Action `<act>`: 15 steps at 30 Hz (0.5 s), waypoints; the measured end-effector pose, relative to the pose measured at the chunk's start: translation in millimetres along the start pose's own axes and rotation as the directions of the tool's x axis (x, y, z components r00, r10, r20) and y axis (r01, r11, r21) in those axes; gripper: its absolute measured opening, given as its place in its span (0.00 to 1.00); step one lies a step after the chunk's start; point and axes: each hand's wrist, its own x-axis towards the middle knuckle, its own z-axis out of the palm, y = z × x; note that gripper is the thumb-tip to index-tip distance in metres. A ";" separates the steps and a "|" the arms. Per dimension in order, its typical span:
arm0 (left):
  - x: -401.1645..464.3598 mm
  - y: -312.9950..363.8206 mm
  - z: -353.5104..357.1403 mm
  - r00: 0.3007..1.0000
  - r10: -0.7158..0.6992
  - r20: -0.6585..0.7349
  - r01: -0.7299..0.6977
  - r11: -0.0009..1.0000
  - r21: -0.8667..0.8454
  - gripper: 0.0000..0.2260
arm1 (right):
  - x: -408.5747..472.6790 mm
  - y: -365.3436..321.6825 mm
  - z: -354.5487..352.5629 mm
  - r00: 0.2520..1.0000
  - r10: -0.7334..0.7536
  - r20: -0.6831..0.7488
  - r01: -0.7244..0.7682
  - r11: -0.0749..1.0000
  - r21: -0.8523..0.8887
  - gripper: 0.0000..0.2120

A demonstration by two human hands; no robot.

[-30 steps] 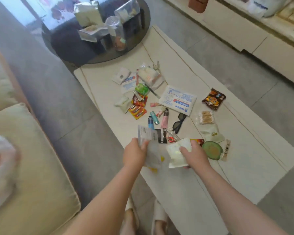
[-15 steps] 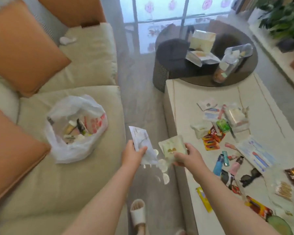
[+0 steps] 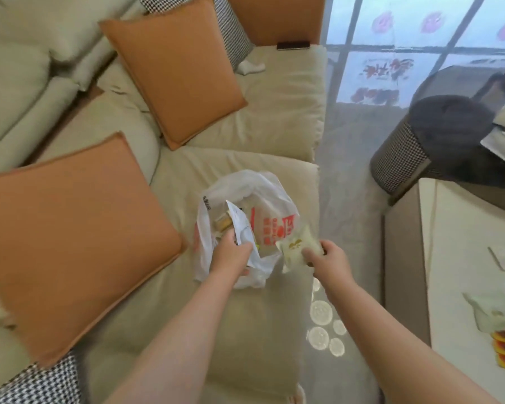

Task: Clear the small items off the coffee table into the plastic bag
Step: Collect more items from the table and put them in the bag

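Left hand (image 3: 232,252) grips a white paper packet (image 3: 239,225) at the mouth of the plastic bag (image 3: 245,196), the packet's top corner pointing up and its lower part already inside the opening, which looks like the start of a drop. Right hand (image 3: 328,259) pinches a pale cream sachet (image 3: 296,249) just beside the bag's near right rim, apparently waiting its turn, since the opening takes 1 hand at a time. That bag sits slumped on the beige sofa seat (image 3: 245,330), its mouth gaping upward and toward the person, with red print on the inner wall and a few items dimly visible inside; nothing props it, so the soft film could fold shut if the rim is pushed down. To the bag's left, 1 orange cushion (image 3: 79,243) lies close to its side, leaving little room there, while the seat in front of it is open for both forearms. On the right, the seat edge falls to a strip of grey floor (image 3: 350,199), so the sachet hangs near that drop and would land on the floor if let go early. Farther right, the coffee table (image 3: 449,258) corner shows, with several small items left near the frame edge, so my judgement is that the clearing is partly done.
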 end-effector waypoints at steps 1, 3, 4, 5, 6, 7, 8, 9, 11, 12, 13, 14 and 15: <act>9.0 -2.6 -6.2 1.000 -0.015 -0.017 0.015 1.000 -0.014 0.16 | 6.0 -3.6 12.9 1.000 0.010 0.012 -0.010 1.000 0.008 0.10; 24.9 -7.9 -14.3 0.999 -0.025 -0.035 0.022 0.998 -0.061 0.16 | 16.7 -10.7 34.8 0.999 0.033 0.041 -0.035 0.998 0.053 0.13; 32.3 -10.3 -16.8 0.999 -0.024 -0.043 0.021 0.996 -0.082 0.18 | 22.3 -13.6 44.3 0.998 0.037 0.057 -0.041 0.997 0.072 0.16; 38.1 -11.4 -18.8 0.998 -0.020 -0.058 0.015 0.996 -0.089 0.20 | 27.2 -16.6 52.3 0.997 0.038 0.074 -0.044 0.996 0.082 0.18; 43.0 -11.4 -20.3 0.997 -0.016 -0.071 0.010 0.997 -0.078 0.22 | 31.8 -18.8 58.9 0.995 0.035 0.094 -0.043 0.996 0.082 0.20; 48.0 -12.0 -21.1 0.997 -0.014 -0.078 0.009 0.998 -0.061 0.25 | 35.8 -20.5 64.4 0.993 0.032 0.113 -0.041 0.997 0.071 0.21; 53.0 -13.5 -21.5 0.997 -0.013 -0.082 0.009 0.999 -0.047 0.28 | 39.4 -21.2 68.4 0.991 0.030 0.132 -0.037 0.998 0.048 0.22; 55.4 -13.2 -21.6 0.997 -0.008 -0.082 0.005 0.999 -0.041 0.30 | 42.4 -21.3 70.7 0.989 0.031 0.147 -0.035 0.999 0.019 0.22; 58.3 -14.2 -19.8 0.997 -0.010 -0.079 0.008 1.000 -0.022 0.31 | 45.5 -19.1 70.9 0.987 0.040 0.153 -0.035 0.999 -0.036 0.21; 57.6 -14.0 -18.1 0.997 -0.006 -0.078 0.006 1.000 0.007 0.29 | 45.5 -16.7 68.5 0.988 0.046 0.149 -0.037 0.998 -0.058 0.19; 55.8 -13.0 -15.9 0.998 -0.001 -0.067 0.004 0.999 0.047 0.28 | 44.4 -13.9 64.8 0.989 0.055 0.141 -0.044 0.996 -0.074 0.18; 54.3 -12.3 -12.7 0.999 0.007 -0.054 -0.003 0.997 0.079 0.26 | 43.0 -10.4 59.5 0.989 0.067 0.132 -0.056 0.995 -0.086 0.16; 52.0 -10.8 -8.8 0.999 0.017 -0.035 -0.013 0.995 0.103 0.23 | 40.9 -6.9 52.7 0.989 0.078 0.123 -0.066 0.993 -0.098 0.14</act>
